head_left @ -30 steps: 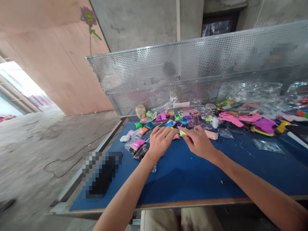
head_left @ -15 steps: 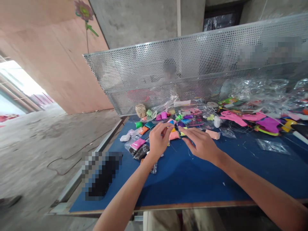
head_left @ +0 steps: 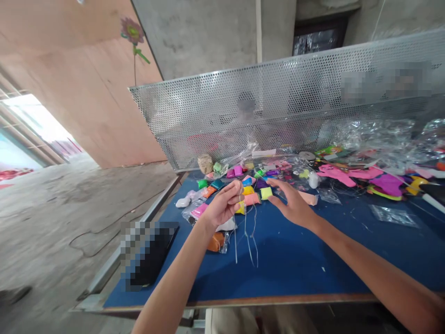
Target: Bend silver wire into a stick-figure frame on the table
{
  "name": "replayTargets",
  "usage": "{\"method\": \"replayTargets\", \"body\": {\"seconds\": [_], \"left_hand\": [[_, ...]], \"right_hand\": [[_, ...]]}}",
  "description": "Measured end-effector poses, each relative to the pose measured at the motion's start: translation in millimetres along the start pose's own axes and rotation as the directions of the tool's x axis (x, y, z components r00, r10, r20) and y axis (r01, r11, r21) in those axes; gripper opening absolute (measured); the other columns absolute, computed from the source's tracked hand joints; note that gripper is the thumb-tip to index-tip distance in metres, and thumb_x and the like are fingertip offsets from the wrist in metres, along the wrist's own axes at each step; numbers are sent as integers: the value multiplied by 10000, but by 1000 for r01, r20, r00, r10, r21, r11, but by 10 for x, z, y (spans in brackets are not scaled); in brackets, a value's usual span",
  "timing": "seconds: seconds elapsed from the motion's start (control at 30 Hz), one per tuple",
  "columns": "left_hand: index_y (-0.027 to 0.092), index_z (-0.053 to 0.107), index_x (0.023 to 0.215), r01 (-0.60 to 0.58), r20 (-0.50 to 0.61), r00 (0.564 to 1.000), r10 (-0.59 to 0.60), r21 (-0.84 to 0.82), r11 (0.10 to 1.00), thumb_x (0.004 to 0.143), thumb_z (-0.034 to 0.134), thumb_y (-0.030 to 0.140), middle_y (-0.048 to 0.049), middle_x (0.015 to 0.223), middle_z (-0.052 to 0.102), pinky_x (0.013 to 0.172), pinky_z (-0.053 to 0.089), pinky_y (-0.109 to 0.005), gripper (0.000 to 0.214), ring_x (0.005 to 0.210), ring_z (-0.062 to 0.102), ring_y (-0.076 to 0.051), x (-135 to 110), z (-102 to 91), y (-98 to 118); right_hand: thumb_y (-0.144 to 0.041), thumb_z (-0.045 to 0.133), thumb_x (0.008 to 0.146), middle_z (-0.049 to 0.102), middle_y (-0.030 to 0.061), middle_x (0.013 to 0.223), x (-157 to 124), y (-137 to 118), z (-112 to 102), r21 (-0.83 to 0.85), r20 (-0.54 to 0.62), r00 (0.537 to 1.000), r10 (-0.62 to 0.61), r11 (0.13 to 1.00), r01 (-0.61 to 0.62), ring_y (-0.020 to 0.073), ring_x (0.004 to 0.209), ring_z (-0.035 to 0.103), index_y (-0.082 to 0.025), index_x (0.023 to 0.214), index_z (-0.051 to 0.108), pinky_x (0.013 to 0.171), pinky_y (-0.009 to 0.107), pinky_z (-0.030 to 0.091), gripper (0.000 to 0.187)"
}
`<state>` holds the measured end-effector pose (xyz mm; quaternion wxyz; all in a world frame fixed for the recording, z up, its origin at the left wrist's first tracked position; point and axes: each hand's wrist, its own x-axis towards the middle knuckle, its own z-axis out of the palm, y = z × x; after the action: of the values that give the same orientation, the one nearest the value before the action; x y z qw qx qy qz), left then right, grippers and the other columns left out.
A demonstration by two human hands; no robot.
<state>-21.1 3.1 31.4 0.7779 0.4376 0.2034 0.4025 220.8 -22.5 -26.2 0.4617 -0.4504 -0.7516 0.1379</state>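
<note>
My left hand (head_left: pixel 224 204) is closed, its fingers curled together over the blue tabletop. Thin pale strands (head_left: pixel 249 246) hang from it, several of them bent and loose; I cannot tell whether they are thread or fine wire. My right hand (head_left: pixel 292 204) is held to the right with thumb and fingers apart and nothing in it. Between the hands lie small packs of coloured clay-like material: a pale yellow pack (head_left: pixel 266 193), a salmon pack (head_left: pixel 252 199) and a yellow pack (head_left: pixel 248 190). Below my left wrist is an orange-brown pack (head_left: pixel 216 242), partly covered.
A perforated metal panel (head_left: pixel 222 106) stands along the table's back. Pink cutouts (head_left: pixel 339 174), a purple piece (head_left: pixel 387 184) and crumpled clear plastic (head_left: pixel 378 134) are heaped at right. A dark flat object (head_left: pixel 156 255), partly blurred, lies at the left edge. A flower (head_left: pixel 132 31) rises above the panel's corner.
My hands have drawn apart: the left has turned and lowered slightly, with the strands now hanging visibly from it. The right has opened wider. The view has shifted a little.
</note>
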Motion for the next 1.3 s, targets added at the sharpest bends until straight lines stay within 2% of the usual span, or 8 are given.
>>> {"method": "replayTargets", "body": {"seconds": [0.23,0.6,0.73,0.83,0.9,1.0,1.1,1.3], "left_hand": [[157,469,805,61,43,997,-60,-30,998,844,720,248,84,637,219,369,319,-74,269,446,214,-9,9,154,-211],[176,423,799,105,6,994,-105,-69,992,819,748,303,92,635,165,344,104,-106,350,438,135,-16,-45,266,-299],[182,418,792,64,-6,998,-64,-6,998,811,752,329,98,626,186,332,73,-109,365,429,95,-14,-76,293,-273],[190,430,792,-24,3,1000,24,139,990,832,718,382,97,607,207,344,106,-121,348,428,119,-23,-103,296,-270],[193,460,807,-125,19,992,125,291,949,864,677,399,98,585,219,362,128,-135,305,425,136,-30,-94,261,-270],[185,526,830,-290,53,946,319,578,763,907,618,398,93,553,236,404,186,-166,245,435,193,-45,-45,171,-253],[173,595,873,-365,159,876,456,835,411,913,615,371,80,565,275,462,228,-194,203,479,260,-60,-13,103,-227],[179,619,983,-445,491,751,441,870,-211,968,529,306,12,689,559,582,366,-217,155,579,481,-88,-32,50,-247]], "right_hand": [[-507,523,954,675,99,1258,40,-46,-89,563,343,939,-30,807,-180,265,1219,599,-255,1351,559,1059,448,436,472],[-545,502,952,677,93,1219,-20,-82,234,760,315,949,26,592,-268,237,1130,625,-253,1337,558,1004,416,455,486],[-494,554,943,725,78,955,-28,-200,203,770,248,967,63,593,-236,217,944,666,-201,1216,620,885,375,487,407],[-443,530,970,622,-6,555,-27,-272,17,732,344,939,20,620,-281,195,710,672,-176,1141,627,707,326,513,332],[-439,533,968,618,-16,526,-20,-291,-112,692,368,930,18,662,-287,152,512,613,-176,1007,649,581,292,500,290],[-461,539,956,709,55,699,3,-266,-234,614,303,950,81,745,-260,149,615,669,-168,769,660,611,273,528,369],[-514,549,930,670,27,577,18,-236,-268,513,368,914,170,783,-352,114,397,558,-166,758,670,408,239,454,406],[-509,544,925,634,-11,499,-9,-274,-254,292,341,911,234,894,-339,93,311,480,-162,1003,710,341,208,379,393]]}}
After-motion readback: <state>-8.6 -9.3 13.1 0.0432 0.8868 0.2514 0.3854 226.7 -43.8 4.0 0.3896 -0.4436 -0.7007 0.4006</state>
